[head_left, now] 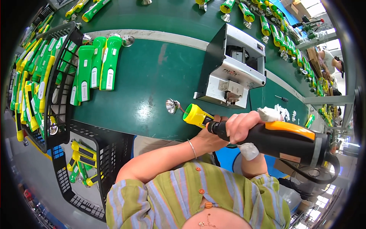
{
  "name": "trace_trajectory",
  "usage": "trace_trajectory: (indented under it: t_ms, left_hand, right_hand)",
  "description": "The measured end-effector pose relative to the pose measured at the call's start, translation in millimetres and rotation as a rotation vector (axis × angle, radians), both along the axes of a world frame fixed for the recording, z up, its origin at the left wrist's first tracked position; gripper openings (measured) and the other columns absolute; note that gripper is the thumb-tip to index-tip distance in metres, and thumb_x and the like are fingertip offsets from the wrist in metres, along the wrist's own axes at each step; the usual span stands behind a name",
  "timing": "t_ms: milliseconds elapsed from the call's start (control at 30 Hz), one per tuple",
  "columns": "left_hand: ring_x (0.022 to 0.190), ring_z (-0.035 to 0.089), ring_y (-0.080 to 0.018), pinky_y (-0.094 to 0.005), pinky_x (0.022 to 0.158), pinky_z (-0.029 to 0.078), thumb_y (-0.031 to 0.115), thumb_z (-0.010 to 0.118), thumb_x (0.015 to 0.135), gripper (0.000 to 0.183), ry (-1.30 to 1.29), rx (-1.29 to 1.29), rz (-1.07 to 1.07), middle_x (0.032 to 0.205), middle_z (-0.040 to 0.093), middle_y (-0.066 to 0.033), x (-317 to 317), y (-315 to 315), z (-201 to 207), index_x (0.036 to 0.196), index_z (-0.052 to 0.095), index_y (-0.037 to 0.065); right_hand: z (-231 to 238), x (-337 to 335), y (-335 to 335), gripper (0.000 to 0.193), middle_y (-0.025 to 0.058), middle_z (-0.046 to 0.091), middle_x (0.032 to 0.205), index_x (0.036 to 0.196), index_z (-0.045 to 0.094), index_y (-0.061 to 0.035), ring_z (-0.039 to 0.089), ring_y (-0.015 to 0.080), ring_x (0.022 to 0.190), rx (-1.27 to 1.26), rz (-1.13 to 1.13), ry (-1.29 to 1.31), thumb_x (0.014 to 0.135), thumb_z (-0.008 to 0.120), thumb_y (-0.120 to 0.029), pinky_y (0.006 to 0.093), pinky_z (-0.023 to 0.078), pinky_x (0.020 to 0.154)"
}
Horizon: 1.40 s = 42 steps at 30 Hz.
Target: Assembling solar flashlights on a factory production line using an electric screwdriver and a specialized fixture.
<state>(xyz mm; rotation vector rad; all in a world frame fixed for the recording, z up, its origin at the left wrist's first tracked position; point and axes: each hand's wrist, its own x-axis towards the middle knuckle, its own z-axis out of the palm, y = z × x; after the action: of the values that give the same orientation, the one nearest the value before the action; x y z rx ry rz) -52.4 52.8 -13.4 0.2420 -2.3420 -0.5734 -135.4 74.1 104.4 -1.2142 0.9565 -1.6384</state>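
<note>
My left hand [210,139] is closed around a yellow-and-green flashlight body [196,116], whose open green end points left. A silver reflector [172,106] lies on the bench by that end, joined to it by a red wire. My right hand [241,126] grips a black-and-orange electric screwdriver [291,142], with white coverings on its thumb and a finger. The screwdriver's nose meets the flashlight body beside my left fingers. Its bit and the exact contact spot are hidden.
A boxy black-and-silver screw feeder [221,84] stands beyond my hands. Green flashlights [109,68] lie at left, beside a full black crate [57,82]; a lower crate [100,160] holds more. A small screwdriver [281,98] lies right. Flashlights line the far belt [167,23].
</note>
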Motion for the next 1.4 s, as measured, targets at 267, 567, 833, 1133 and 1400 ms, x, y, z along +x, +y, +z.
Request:
trace_trajectory:
  t_ms: [267, 567, 833, 1133, 1400]
  left_hand:
    - [0.069, 0.054, -0.0199, -0.0282, 0.067, 0.044, 0.018, 0.059, 0.065, 0.020, 0.168, 0.727, -0.137, 0.074, 0.048, -0.0042, -23, 18, -30, 0.080, 0.048, 0.011]
    - [0.041, 0.046, -0.0209, -0.0288, 0.041, 0.041, 0.023, 0.061, 0.051, 0.022, 0.344, 0.649, -0.465, 0.054, 0.048, -0.0069, 0, -27, 87, 0.057, 0.049, 0.006]
    - [0.089, 0.057, -0.0174, -0.0303, 0.079, 0.044, 0.027, 0.046, 0.080, 0.028, 0.258, 1.416, -0.282, 0.099, 0.060, -0.0087, 9, -1, -5, 0.093, 0.058, 0.006]
    - [0.083, 0.058, -0.0196, -0.0290, 0.075, 0.045, 0.019, 0.045, 0.081, 0.016, -0.007, 0.872, -0.361, 0.084, 0.059, -0.0040, -9, -10, -2, 0.081, 0.058, 0.010]
    - [0.073, 0.057, -0.0218, -0.0279, 0.067, 0.044, 0.017, 0.062, 0.061, 0.019, -0.295, 0.568, -0.536, 0.074, 0.056, -0.0054, -2, -37, 71, 0.076, 0.055, 0.007]
  right_hand:
    - [-4, 12, -3, 0.022, 0.0096, 0.055, 0.066, 0.086, 0.047, -0.0045, 0.054, 0.0207, 0.056, 0.012, 0.069, 0.132, 0.084, 0.059, -0.023, 0.0361, 0.045, 0.056]
    - [3, 19, -17, 0.051, 0.0088, 0.057, 0.069, 0.103, 0.048, -0.0046, 0.056, 0.0193, 0.056, -0.182, 0.170, 0.242, 0.058, 0.073, -0.001, 0.0339, 0.047, 0.058]
    - [-10, 23, -18, 0.061, 0.0085, 0.056, 0.070, 0.113, 0.041, -0.0104, 0.054, 0.0207, 0.057, -0.128, 0.102, 0.272, 0.062, 0.073, -0.003, 0.0346, 0.046, 0.058]
    - [-3, 24, -28, 0.053, 0.0075, 0.059, 0.069, 0.106, 0.049, -0.0084, 0.056, 0.0196, 0.056, -0.156, 0.223, 0.276, 0.060, 0.074, -0.006, 0.0331, 0.048, 0.057]
    - [-9, 11, -19, 0.049, 0.0073, 0.057, 0.067, 0.104, 0.047, -0.0074, 0.055, 0.0191, 0.055, -0.159, 0.146, 0.408, 0.061, 0.069, -0.003, 0.0329, 0.047, 0.057]
